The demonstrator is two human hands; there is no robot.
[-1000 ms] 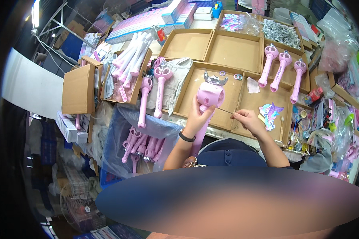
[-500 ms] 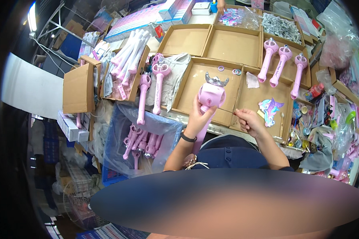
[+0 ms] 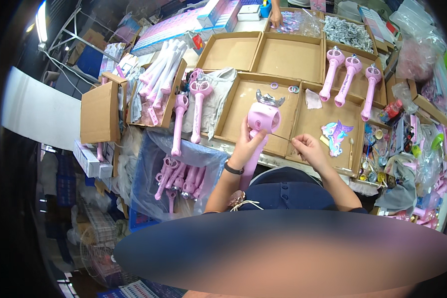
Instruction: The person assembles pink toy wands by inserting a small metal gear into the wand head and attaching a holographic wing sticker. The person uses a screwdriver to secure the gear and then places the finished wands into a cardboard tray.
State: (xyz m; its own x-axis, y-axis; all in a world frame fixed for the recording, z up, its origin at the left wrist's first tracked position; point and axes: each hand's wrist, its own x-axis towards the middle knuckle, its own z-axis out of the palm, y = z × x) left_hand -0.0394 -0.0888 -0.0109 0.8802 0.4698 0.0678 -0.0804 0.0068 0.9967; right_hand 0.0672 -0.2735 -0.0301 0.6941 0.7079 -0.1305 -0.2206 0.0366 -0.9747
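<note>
My left hand is wrapped round the neck of a pink toy wand, just under its round head. A silver crown tops that head. My right hand is closed in a pinch on a thin, dark stick-like tool. The tool points left toward the wand's head; whether its tip touches the wand I cannot tell. Right of my hands, a purple and blue unicorn-shaped piece lies in a cardboard tray, with a small brush beside it.
Several finished-looking pink wands rest across trays at the right. Two more lie by a grey cloth at the left. A lined blue crate holds several wands. Across the table, another person's hand reaches into a tray of colourful pieces.
The other person's hand has come further into the far tray. My hands and the wand have barely moved; the view has shifted slightly.
</note>
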